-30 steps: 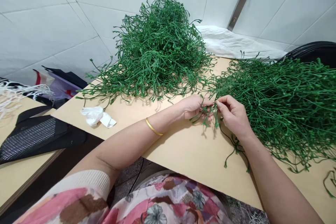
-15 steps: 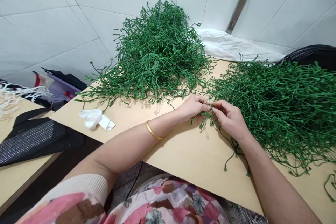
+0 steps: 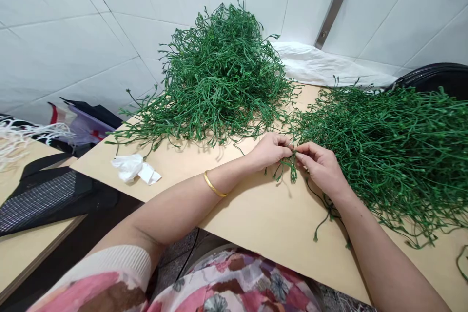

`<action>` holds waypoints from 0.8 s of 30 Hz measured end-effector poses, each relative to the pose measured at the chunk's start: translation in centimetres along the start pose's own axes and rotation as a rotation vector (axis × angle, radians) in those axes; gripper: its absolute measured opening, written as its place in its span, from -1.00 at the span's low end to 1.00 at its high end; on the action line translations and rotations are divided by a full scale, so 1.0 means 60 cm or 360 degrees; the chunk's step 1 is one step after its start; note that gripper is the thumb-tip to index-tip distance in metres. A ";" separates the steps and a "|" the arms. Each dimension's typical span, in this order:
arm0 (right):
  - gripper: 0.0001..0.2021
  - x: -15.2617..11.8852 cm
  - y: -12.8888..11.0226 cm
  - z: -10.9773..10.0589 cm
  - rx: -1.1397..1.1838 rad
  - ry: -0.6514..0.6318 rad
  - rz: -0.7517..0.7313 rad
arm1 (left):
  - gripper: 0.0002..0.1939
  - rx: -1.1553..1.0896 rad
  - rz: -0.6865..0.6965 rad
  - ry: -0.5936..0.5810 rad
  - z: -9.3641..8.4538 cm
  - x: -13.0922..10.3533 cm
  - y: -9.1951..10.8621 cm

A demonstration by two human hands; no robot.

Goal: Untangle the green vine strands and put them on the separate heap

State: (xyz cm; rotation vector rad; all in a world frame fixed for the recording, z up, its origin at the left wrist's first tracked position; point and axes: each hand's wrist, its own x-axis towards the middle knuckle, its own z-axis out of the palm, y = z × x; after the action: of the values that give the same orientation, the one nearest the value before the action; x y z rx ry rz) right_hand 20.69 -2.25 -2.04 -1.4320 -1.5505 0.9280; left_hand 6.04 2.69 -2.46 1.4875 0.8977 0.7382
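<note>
My left hand (image 3: 271,151), with a gold bangle (image 3: 214,185) on its wrist, pinches thin green stem-like strands (image 3: 293,171) between thumb and fingers. Right beside it, my right hand (image 3: 321,165) grips the same strands, its thumb and index tip closed on them. The fingertips nearly meet, and short forked ends with small knobs hang below them. Longer dark green strands (image 3: 321,224) trail under my right hand and wrist onto the table. Exactly how the strands join between my fingers is hidden.
A tall heap of green strands (image 3: 219,73) stands against the tiled wall. Another pile (image 3: 398,146) spreads to the right. Crumpled white tissue (image 3: 129,166) lies at the left on the table (image 3: 241,214). A black mesh item (image 3: 40,200) and white strands (image 3: 22,136) occupy a side table.
Both hands stay in nearly the same place. The small strand ends hanging below my fingers have shifted slightly, and my right fingers have moved a little. The whole view has tilted slightly.
</note>
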 end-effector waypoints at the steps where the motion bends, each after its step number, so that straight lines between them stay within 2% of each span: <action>1: -0.85 0.000 -0.001 0.000 0.0070 -0.0012 0.0043 | -0.93 0.0006 -0.0001 -0.0011 -0.001 0.001 -0.001; 6: -0.78 0.002 -0.005 -0.004 0.0240 -0.0049 0.0164 | -0.98 0.0063 0.0003 0.0011 -0.003 0.000 0.004; 11: -0.79 0.000 -0.001 -0.003 0.0063 -0.0146 -0.0074 | -0.92 0.0113 0.0052 0.0017 0.001 -0.007 0.015; 17: -0.77 -0.006 -0.004 0.003 -0.0485 -0.0101 -0.0298 | -0.86 0.0113 0.0068 -0.0129 0.000 -0.008 0.016; 20: -0.76 -0.006 -0.005 0.000 -0.0472 -0.0150 -0.0336 | -0.91 0.0145 0.0017 -0.0196 -0.004 -0.005 0.014; 24: -0.78 -0.004 -0.002 -0.007 -0.0330 -0.0279 -0.0269 | -0.93 0.0205 0.0014 -0.0221 -0.007 -0.005 0.015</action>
State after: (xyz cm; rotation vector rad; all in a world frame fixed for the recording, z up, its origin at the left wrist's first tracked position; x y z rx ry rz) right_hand 21.03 -2.49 -1.78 -1.3630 -1.9136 0.8282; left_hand 5.66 2.65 -1.53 1.6363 0.8464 0.5845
